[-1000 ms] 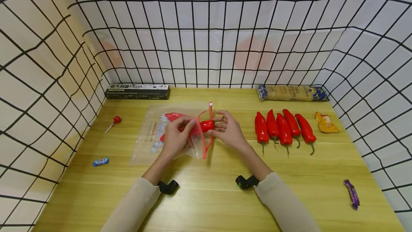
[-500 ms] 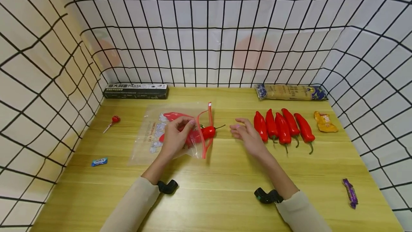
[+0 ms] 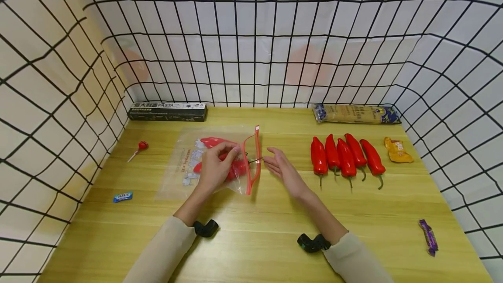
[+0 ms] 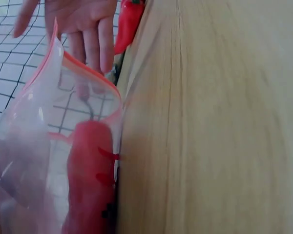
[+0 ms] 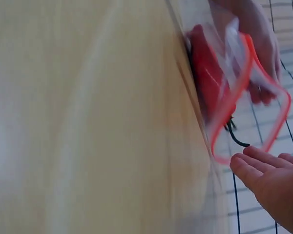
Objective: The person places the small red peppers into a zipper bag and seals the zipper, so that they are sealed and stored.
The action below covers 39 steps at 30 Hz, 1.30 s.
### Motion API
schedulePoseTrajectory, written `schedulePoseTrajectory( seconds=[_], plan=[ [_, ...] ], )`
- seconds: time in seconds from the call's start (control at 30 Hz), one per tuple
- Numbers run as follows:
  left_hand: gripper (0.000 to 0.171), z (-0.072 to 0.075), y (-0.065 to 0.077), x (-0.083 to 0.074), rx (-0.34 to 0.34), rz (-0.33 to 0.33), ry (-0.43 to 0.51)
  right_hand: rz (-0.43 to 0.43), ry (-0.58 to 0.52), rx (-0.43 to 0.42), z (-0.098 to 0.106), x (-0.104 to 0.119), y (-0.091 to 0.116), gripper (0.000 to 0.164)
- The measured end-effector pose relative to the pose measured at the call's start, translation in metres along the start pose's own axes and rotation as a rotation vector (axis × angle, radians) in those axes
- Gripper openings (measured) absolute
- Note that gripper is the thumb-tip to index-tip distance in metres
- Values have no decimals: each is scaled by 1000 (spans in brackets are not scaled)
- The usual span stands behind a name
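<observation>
My left hand [image 3: 215, 166] pinches the upper layer of a clear zip bag [image 3: 169, 182] with a red zip edge, keeping its mouth raised and parted toward the right. Inside the bag lie red peppers [image 4: 92, 175], partly hidden under that hand. One pepper's green stem [image 5: 237, 140] points out toward the opening. My right hand [image 3: 287, 171] is just outside the mouth, fingers straight, fingertips right at the stem's end. In the left wrist view its palm faces the bag.
Several red peppers [image 3: 346, 157] lie in a row at right, beside a yellow snack packet [image 3: 398, 150]. A pasta box [image 3: 167, 112] and a noodle pack [image 3: 355, 113] lie along the back. A lollipop [image 3: 143, 145], blue candy [image 3: 123, 197] and purple candy [image 3: 428, 236] lie near the sides.
My right hand let go of the pepper, drew back right, then came forward to the bag mouth with straight fingers. The pepper now sits deeper inside. My left hand kept its hold.
</observation>
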<state>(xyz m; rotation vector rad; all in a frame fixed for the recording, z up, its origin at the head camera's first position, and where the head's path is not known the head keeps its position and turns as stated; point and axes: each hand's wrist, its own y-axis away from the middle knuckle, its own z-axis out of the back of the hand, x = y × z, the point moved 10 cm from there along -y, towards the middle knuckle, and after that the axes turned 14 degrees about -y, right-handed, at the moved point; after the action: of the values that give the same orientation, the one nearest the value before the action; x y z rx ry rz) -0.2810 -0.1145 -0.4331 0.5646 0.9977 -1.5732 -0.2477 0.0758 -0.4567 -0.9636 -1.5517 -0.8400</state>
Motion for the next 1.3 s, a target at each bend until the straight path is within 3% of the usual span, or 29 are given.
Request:
schedulePoseTrajectory(
  seconds=[0.17, 0.3, 0.53, 0.8, 1.0, 1.3],
  plan=[
    [17, 2, 0, 0, -20, 9, 33, 3, 47, 61, -24, -3, 0, 61],
    [19, 4, -1, 3, -37, 24, 53, 0, 82, 25, -20, -3, 0, 54],
    [18, -2, -2, 9, -5, 63, 68, 61, 312, -182, 42, 19, 24, 52],
    [22, -3, -3, 9, -17, 31, 59, 50, 614, -407, 116, 44, 58, 54],
    [21, -2, -1, 11, -13, 30, 37, -15, 785, -501, 140, 41, 64, 61],
    [18, 7, 3, -19, 31, 42, 52, -58, 924, -494, 149, 28, 61, 53]
  ],
)
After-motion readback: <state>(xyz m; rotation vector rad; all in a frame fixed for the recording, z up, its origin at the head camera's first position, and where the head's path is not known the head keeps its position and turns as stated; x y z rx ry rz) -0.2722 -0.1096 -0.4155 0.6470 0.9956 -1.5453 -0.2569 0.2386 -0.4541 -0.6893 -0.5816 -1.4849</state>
